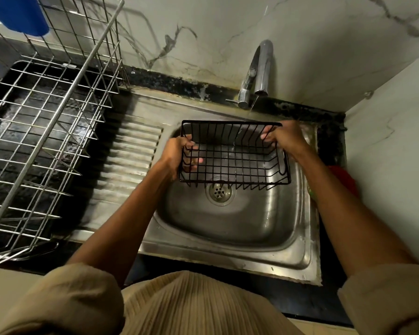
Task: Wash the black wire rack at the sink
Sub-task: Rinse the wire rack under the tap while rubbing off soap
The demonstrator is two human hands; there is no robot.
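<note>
Black wire rack (234,154) held over sink (228,228) basin between both hands | left hand (179,154) grasps its left end, right hand (284,139) its far right rim | step: likely rinsing under tap (260,71), flow unclear | next: turn rack, keeping both grips firm.

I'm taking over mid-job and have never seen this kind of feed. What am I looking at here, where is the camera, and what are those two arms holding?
There is no machine here: one wide-angle camera sits on a person's head, looking down at their own bare arms. The left hand and right hand each grip a short end of the black wire rack, holding it open side up over the steel sink, above the drain. The tap stands behind it against the marble wall; whether water is running is hard to tell. Left of the basin are the ribbed draining board and a large silver dish rack. Something red sits partly hidden behind the right arm.
</note>
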